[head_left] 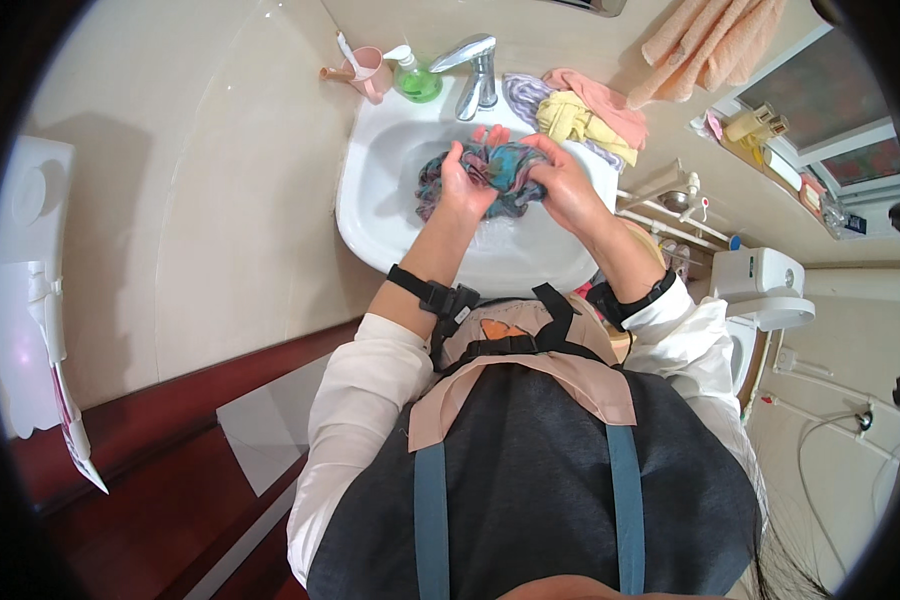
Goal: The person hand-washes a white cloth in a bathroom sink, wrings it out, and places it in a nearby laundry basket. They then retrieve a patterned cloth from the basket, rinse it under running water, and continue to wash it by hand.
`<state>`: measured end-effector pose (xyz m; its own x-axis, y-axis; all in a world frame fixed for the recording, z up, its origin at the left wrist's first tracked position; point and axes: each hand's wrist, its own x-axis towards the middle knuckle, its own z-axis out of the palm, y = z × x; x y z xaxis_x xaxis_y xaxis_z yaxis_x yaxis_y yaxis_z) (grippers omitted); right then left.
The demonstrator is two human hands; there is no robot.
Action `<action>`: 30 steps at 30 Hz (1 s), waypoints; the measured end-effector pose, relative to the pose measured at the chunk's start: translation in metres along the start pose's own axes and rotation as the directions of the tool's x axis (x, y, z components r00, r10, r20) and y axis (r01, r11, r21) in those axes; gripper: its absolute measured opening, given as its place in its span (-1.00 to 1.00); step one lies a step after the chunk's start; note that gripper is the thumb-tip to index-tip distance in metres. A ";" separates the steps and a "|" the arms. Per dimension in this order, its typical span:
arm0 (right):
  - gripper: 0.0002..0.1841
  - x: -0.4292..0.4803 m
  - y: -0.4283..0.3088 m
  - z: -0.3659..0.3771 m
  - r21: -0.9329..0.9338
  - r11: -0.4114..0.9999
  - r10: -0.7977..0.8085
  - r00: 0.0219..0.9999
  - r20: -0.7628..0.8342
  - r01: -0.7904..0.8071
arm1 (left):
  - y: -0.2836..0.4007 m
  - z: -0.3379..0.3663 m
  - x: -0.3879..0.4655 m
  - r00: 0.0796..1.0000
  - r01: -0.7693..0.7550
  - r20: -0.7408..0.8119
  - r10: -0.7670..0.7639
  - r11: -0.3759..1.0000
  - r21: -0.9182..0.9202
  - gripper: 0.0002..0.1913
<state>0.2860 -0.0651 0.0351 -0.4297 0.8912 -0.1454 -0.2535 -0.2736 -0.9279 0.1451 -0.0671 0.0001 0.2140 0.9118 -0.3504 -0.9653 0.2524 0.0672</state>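
A bunched, patterned cloth in teal, purple and dark tones is held over the white washbasin. My left hand supports it from the left, palm turned up, thumb along its near side and fingertips showing beyond it. My right hand grips the cloth's right end between thumb and fingers. Part of the cloth hangs down into the basin, and how far it touches the bottom is hidden. The chrome faucet stands just behind the cloth at the basin's back rim.
A pump bottle of green liquid and a pink cup with a tube stand at the back left. Folded yellow and pink cloths lie on the right rim. A peach towel hangs above; a toilet is at right.
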 end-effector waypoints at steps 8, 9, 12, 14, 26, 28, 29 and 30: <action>-0.68 -0.011 0.024 0.042 -0.703 0.559 -0.472 0.866 0.167 0.440 | 0.016 0.000 -0.031 0.976 0.054 0.193 -0.105 0.967 0.249 -0.55; -0.69 -0.008 0.031 0.047 -0.755 0.470 -0.456 0.858 0.236 0.457 | 0.014 -0.003 -0.033 0.951 0.088 0.264 -0.163 0.958 0.274 -0.51; -0.75 0.004 0.035 0.048 -0.750 0.194 -0.491 0.725 0.483 0.632 | 0.011 -0.009 -0.033 0.969 0.200 0.110 -0.221 0.964 0.177 -0.56; -0.70 0.012 0.029 0.046 -0.933 0.273 -0.526 0.849 0.061 0.236 | 0.012 -0.016 -0.031 0.948 0.233 -0.211 -0.239 0.971 -0.057 -0.57; -0.43 0.002 0.034 0.063 -0.978 -0.041 -0.389 0.898 0.204 0.205 | 0.020 -0.023 -0.036 0.903 0.343 0.306 -0.302 0.935 -0.088 -0.48; -0.37 0.003 0.046 0.058 -0.970 -0.016 -0.408 0.884 0.228 0.242 | 0.019 -0.019 -0.038 0.945 0.223 0.220 -0.243 0.969 0.110 -0.47; -0.34 0.004 0.055 0.052 -0.968 -0.015 -0.481 0.847 0.227 0.251 | 0.018 -0.017 -0.039 0.954 0.171 0.209 -0.213 0.964 0.203 -0.47; -0.33 0.005 0.064 0.051 -0.946 -0.011 -0.345 0.887 0.307 0.324 | 0.019 -0.015 -0.041 0.975 0.140 0.135 -0.177 0.960 0.244 -0.47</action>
<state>0.2238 -0.0969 -0.0079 -0.5601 0.7736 0.2964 0.6838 0.6337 -0.3616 0.1154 -0.1045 0.0019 0.3996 0.8881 -0.2270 -0.8598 0.4490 0.2432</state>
